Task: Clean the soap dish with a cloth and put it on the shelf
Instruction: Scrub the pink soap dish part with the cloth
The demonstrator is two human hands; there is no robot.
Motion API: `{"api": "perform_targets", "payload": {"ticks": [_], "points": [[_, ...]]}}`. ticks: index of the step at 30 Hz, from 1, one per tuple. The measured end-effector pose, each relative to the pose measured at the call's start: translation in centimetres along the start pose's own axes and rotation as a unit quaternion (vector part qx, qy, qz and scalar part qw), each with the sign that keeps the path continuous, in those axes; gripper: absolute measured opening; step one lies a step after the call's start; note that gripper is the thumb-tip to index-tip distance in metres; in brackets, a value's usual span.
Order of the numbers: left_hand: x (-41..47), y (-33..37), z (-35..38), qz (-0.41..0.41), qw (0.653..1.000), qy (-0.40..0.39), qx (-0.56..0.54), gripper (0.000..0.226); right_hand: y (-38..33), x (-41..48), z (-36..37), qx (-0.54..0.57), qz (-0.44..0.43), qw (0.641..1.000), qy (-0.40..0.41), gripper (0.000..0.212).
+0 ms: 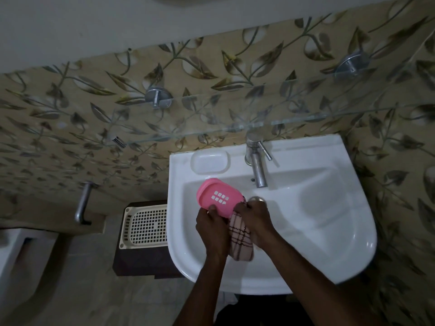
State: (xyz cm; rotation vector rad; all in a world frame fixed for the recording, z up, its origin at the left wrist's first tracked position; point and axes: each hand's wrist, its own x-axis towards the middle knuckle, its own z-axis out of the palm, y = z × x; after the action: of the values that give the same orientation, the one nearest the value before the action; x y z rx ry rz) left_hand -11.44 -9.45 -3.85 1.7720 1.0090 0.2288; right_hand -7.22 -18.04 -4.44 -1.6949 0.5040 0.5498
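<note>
A pink plastic soap dish (pixel 217 196) with a grid of drain holes is held tilted over the white sink basin (pixel 329 220). My left hand (pixel 211 228) grips its near edge, thumb on the rim. My right hand (pixel 255 222) presses a pink checked cloth (pixel 241 238) against the dish's right end; the cloth hangs down between both hands. A glass shelf (pixel 259 124) runs along the tiled wall above the sink, held by metal brackets.
A steel tap (pixel 257 161) stands at the back of the sink, with a moulded soap recess (pixel 210 162) to its left. A cream perforated basket (pixel 146 225) sits on a dark stand left of the sink. A metal pipe (pixel 82 203) sticks out of the wall.
</note>
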Motion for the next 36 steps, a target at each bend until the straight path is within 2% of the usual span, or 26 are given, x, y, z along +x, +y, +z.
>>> {"api": "perform_targets", "payload": {"ticks": [2,4,5,6,8,10,12,13,15,17,19,21,23,25,28,29,32,34,36], "points": [[-0.1,-0.6,0.0,-0.045,0.994,-0.075,-0.071,0.025,0.2,0.1,-0.7,-0.079,-0.052,0.995,0.008,0.023],[-0.6,0.0,-0.2,-0.086,0.968,-0.157,-0.175,0.016,0.1,-0.2,-1.0,-0.119,-0.132,0.983,0.057,0.022],[-1.2,0.7,-0.2,-0.112,0.953,-0.181,-0.217,0.023,0.1,-0.4,-1.0,-0.113,-0.163,0.977,0.083,0.02],[-2.0,1.7,-0.1,-0.14,0.943,-0.177,-0.245,0.048,0.2,-0.6,-1.0,-0.095,-0.19,0.971,0.108,0.018],[-3.0,2.6,0.4,-0.193,0.937,-0.093,-0.276,0.107,0.6,-0.8,-0.9,-0.064,-0.229,0.963,0.126,0.012],[-3.2,2.7,1.1,-0.216,0.925,-0.038,-0.309,0.127,1.2,-1.0,-0.8,-0.062,-0.247,0.96,0.117,0.01],[-2.7,2.8,1.8,-0.226,0.918,-0.002,-0.327,0.124,1.8,-1.2,-0.7,-0.084,-0.264,0.955,0.107,0.024],[-2.3,2.7,1.9,-0.221,0.916,0.016,-0.334,0.114,2.1,-1.4,-0.6,-0.109,-0.283,0.947,0.105,0.034],[-1.9,2.4,2.2,-0.194,0.902,0.027,-0.385,0.08,2.6,-2.0,-0.4,-0.14,-0.317,0.933,0.096,0.046],[-1.9,1.6,2.3,-0.179,0.881,-0.014,-0.438,0.057,2.6,-2.4,-0.5,-0.119,-0.318,0.937,0.084,0.045],[-1.7,0.1,1.9,-0.17,0.852,-0.079,-0.488,0.049,2.8,-2.4,-0.9,-0.103,-0.32,0.938,0.085,0.041],[-1.0,-1.1,1.4,-0.136,0.838,-0.114,-0.516,0.039,2.6,-2.5,-1.3,-0.114,-0.341,0.93,0.077,0.045],[0.1,-1.7,0.6,-0.125,0.833,-0.121,-0.525,0.041,2.3,-2.6,-1.8,-0.096,-0.345,0.933,0.026,0.044],[1.6,-1.7,-0.5,-0.156,0.82,-0.141,-0.532,0.049,2.6,-2.1,-2.9,-0.09,-0.331,0.939,-0.04,0.036],[3.3,-2.2,-1.8,-0.211,0.791,-0.225,-0.528,0.061,3.3,-0.4,-5.0,-0.049,-0.254,0.965,-0.029,0.019],[3.6,-2.3,-2.2,-0.221,0.782,-0.249,-0.527,0.065,3.0,-0.3,-5.6,-0.054,-0.251,0.966,-0.021,0.02],[3.4,-2.1,-2.6,-0.228,0.765,-0.309,-0.516,0.08,0.9,-0.8,-6.1,-0.099,-0.354,0.929,-0.033,0.034],[3.3,-2.0,-2.2,-0.238,0.757,-0.327,-0.513,0.086,-0.2,-1.4,-5.2,-0.177,-0.436,0.878,-0.084,0.035],[3.2,-1.3,-1.7,-0.261,0.752,-0.339,-0.501,0.075,-0.1,-1.8,-4.1,-0.284,-0.472,0.824,-0.135,0.038]]}}
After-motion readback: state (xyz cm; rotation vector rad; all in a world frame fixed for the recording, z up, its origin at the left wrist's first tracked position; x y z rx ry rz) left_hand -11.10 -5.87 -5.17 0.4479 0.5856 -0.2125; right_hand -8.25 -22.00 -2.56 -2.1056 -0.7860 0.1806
